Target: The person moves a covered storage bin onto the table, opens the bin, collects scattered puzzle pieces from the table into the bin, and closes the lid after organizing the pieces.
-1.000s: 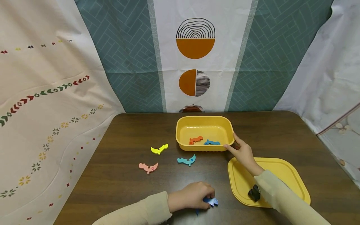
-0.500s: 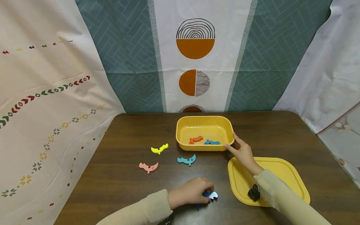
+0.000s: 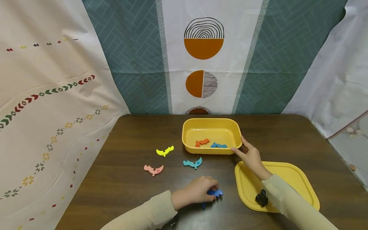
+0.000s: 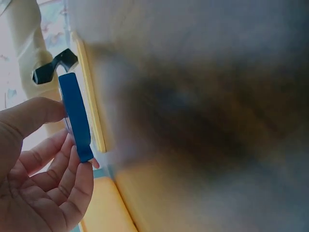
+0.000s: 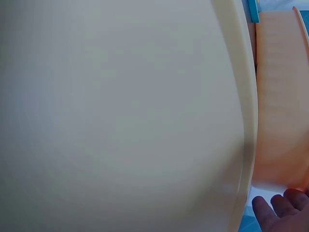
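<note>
At the brown surface [image 3: 120,191], partly hid a blue toy [image 4: 75,116], pinched in the left hand [image 3: 196,190], left of the yellow lid [image 3: 290,179]. Held a yellow tub [image 3: 207,151] by one corner in the right hand [image 3: 253,158]. Hid part of a black thing [image 3: 261,198] behind a sleeve [image 3: 293,201]. Saw mostly blur in the left wrist view.

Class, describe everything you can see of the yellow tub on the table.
The yellow tub is open-topped, with rounded corners and smooth, glossy walls that look like plastic. It stands upright near the far edge of the table. Inside, toward the near wall, lie an orange piece and a blue piece. The right hand holds its near right corner.
</note>
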Available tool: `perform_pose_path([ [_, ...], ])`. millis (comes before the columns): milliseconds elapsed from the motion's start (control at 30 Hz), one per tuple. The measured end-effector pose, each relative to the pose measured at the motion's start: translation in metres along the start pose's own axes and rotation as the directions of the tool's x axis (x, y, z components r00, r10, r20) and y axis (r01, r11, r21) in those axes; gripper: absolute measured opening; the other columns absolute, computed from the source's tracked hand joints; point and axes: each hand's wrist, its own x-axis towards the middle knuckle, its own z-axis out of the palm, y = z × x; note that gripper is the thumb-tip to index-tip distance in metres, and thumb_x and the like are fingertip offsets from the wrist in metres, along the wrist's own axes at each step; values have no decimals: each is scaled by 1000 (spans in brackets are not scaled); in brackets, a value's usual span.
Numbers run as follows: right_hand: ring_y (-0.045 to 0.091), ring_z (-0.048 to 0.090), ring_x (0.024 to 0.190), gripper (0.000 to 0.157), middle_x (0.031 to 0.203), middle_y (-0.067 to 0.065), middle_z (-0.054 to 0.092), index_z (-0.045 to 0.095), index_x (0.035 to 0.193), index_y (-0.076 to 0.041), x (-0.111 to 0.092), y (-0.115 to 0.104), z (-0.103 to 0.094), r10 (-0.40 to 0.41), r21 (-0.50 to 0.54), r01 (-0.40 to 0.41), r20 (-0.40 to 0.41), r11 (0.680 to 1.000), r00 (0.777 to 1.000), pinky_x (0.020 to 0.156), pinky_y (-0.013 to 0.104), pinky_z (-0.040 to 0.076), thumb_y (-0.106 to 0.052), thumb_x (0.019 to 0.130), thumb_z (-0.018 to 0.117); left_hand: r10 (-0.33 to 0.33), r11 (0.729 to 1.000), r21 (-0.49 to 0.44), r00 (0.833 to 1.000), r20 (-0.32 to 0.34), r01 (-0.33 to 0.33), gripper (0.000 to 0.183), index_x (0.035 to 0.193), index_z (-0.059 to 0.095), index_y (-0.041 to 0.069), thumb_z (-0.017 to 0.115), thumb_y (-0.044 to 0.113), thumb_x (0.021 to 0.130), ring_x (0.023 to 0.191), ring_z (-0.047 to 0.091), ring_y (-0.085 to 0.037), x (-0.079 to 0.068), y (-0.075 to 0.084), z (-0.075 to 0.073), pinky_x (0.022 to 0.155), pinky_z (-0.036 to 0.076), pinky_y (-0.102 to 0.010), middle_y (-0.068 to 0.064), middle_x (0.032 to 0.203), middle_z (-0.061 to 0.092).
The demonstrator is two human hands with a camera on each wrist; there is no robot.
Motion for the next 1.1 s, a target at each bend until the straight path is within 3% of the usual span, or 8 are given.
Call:
perform_pose_path([
  [433,40,50,121,78,153,19,26,25,148,-4,0,1,0,-13,8,13,-7,1000,1000,88,41,48,-35,89,65,-47,998,-43,993,-109,43,18,95,67,9,74,17,81,79,57,-3,11,-5,-13,68,43,-8,1,90,65],
  [767,40,48,123,78,152,19,26,25,148,-3,0,0,1,-15,16,15,-3,1000,1000,89,42,47,-35,89,65,-101,993,-75,989,-112,93,18,98,66,10,73,18,83,79,56,-3,20,-4,-21,68,44,-10,1,90,64],
  [1100,40,47,124,78,152,19,26,25,148,-3,1,2,0,-13,12,13,-4,1000,1000,90,42,46,-35,89,65,-150,984,-119,977,-150,133,19,97,66,9,74,17,82,79,57,-6,27,-14,-27,69,45,-13,-1,90,63],
])
